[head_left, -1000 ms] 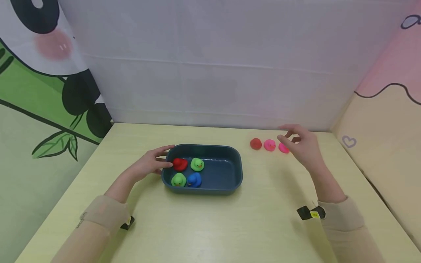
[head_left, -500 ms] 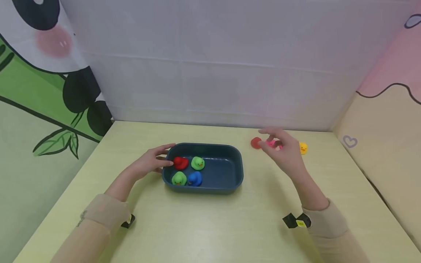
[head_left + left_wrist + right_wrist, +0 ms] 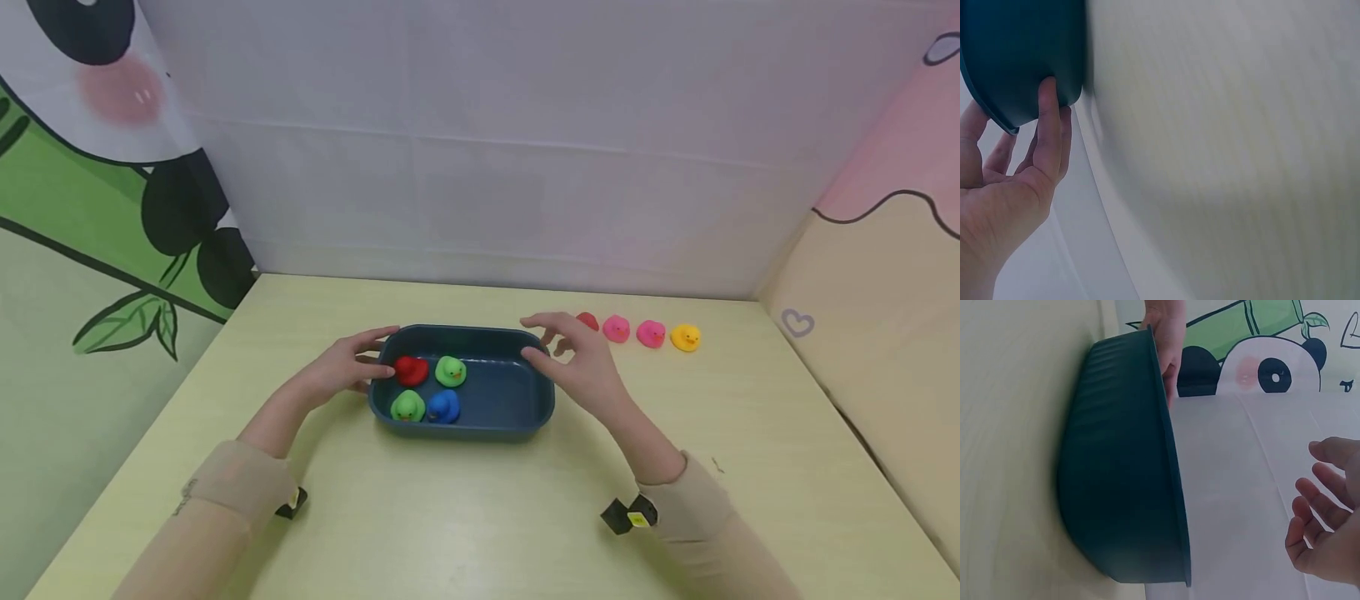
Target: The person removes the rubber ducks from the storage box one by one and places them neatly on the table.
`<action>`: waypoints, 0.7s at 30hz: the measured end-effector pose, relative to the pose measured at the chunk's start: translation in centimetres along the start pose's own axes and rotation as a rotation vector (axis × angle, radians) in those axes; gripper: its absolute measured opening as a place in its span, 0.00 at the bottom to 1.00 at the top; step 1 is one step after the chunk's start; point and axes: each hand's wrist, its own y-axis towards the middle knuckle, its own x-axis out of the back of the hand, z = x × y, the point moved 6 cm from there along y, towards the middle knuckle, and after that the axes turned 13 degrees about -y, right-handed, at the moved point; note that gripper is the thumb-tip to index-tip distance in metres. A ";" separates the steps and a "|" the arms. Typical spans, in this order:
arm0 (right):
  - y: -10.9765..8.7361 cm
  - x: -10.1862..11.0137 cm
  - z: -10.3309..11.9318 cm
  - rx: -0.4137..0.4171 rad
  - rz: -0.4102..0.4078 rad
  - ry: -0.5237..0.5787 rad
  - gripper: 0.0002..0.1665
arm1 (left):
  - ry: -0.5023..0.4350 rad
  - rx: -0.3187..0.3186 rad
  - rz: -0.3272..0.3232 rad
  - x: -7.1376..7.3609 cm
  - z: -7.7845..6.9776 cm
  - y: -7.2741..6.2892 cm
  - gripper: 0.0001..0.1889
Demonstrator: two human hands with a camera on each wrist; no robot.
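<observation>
A dark blue-green tray (image 3: 501, 430) stands on the table with a red rubber duck (image 3: 411, 371), two green ducks (image 3: 451, 372) and a blue duck (image 3: 443, 407) in its left half. My left hand (image 3: 341, 371) holds the tray's left end, thumb tip over the rim and other fingers against the outer wall, as the left wrist view (image 3: 1016, 187) also shows. Above the tray's right end hovers my right hand (image 3: 581, 367), its fingers loosely bent with thumb and forefinger apart. Nothing is between those fingers in the right wrist view.
Behind the right hand, a row of ducks lies near the table's back edge: a partly hidden red one (image 3: 587, 320), two pink ones (image 3: 617, 328) and a yellow one (image 3: 686, 337). Cloth walls (image 3: 465, 200) with cartoon prints close off the back and sides.
My right hand has swept left from over the row of ducks to the tray's right end, uncovering the pink and yellow ducks. The left hand and the tray stay where they were.
</observation>
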 end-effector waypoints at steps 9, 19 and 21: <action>0.2 -4.3 0.7 0.046 0.097 0.052 0.21 | -0.014 0.000 0.002 0.0 0.4 0.3 0.37; 0.8 -8.3 0.9 0.105 0.236 0.058 0.20 | -0.013 -0.004 0.003 -0.1 -0.1 -0.1 0.37; 1.0 -9.0 1.0 0.118 0.279 0.060 0.21 | -0.013 -0.004 0.002 -0.1 -0.2 -0.2 0.37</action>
